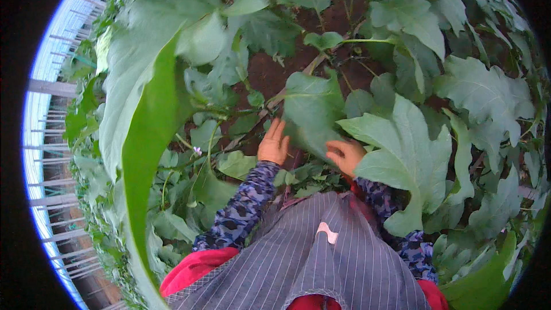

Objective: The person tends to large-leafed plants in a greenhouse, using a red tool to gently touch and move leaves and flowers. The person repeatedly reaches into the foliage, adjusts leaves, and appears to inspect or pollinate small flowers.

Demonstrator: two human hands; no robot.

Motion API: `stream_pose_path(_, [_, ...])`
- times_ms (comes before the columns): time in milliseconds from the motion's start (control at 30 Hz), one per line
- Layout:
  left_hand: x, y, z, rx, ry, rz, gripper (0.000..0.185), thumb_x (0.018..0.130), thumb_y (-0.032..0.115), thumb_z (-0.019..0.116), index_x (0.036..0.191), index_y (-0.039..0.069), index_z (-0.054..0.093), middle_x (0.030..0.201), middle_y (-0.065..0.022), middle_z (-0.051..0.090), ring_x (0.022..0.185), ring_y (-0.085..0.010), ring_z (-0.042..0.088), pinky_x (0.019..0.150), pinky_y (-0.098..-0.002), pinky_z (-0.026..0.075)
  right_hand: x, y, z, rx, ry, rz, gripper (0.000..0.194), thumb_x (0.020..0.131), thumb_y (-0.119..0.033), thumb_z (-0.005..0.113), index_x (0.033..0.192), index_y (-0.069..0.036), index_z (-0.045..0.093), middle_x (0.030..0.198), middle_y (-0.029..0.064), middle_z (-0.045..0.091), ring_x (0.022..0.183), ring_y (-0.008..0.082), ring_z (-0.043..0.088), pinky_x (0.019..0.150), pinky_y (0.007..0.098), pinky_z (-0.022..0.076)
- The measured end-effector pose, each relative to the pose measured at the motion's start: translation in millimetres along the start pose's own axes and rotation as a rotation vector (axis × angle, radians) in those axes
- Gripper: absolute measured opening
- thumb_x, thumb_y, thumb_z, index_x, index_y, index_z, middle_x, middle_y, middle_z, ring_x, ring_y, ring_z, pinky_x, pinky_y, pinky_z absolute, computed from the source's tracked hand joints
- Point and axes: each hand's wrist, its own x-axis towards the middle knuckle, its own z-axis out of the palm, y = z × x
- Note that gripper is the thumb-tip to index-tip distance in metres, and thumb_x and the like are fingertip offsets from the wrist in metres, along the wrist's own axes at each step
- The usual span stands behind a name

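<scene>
My left hand (pixel 274 144) reaches in among leafy plants that look like eggplant, its fingers stretched out and the thumb slightly apart. Nothing shows in it; the fingertips are beside a woody stem (pixel 275 100). Between my hands hangs a broad green leaf (pixel 313 102), blurred at its lower end. At that lower edge is my right hand (pixel 348 157), with thumb and fingers curled. Whether it pinches the leaf I cannot tell. A large lobed leaf (pixel 402 155) partly covers the right hand and wrist.
A big leaf (pixel 157 133) stands close to the camera on the left. Brown soil (pixel 269 71) shows between stems. Small purple flowers (pixel 197 150) dot the foliage. Along the far left runs a ribbed, light-coloured structure (pixel 56 155). A striped grey apron (pixel 327 258) covers my front.
</scene>
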Motion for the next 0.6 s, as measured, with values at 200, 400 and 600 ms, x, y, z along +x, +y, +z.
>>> stream_pose_path(200, [57.8,39.7,50.0,0.675,-0.556,0.548,0.040,0.079,0.028,0.045,0.117,0.016,0.042,0.128,-0.0065,0.029,0.120,-0.0250,0.021,0.099,-0.0434,0.013,-31.5,33.3,-9.3,0.703,0.180,0.175,0.022,0.077,-0.012,0.054,0.097,-0.003,0.055,0.088,0.0079,0.059,0.077,0.0142,0.056,0.065,0.0244,0.0431])
stream_pose_path(400, [47.7,45.9,62.0,0.136,-0.359,0.518,0.038,0.076,0.017,0.051,0.114,0.013,0.044,0.123,-0.0074,0.036,0.116,-0.0258,0.029,0.098,-0.0443,0.017,-32.1,30.1,-46.9,0.620,0.067,0.323,0.026,0.082,-0.011,0.048,0.105,0.000,0.049,0.096,0.0098,0.057,0.085,0.0146,0.054,0.073,0.0238,0.0424])
stream_pose_path(600, [38.3,88.3,31.9,-0.162,0.466,0.418,0.024,0.068,0.012,0.057,0.091,0.003,0.054,0.098,-0.0138,0.051,0.094,-0.0274,0.047,0.083,-0.0363,0.036,-2.7,0.7,-43.9,0.831,0.123,0.190,0.026,0.082,-0.006,0.045,0.106,0.003,0.046,0.099,0.0127,0.055,0.094,0.0184,0.052,0.079,0.0261,0.0417])
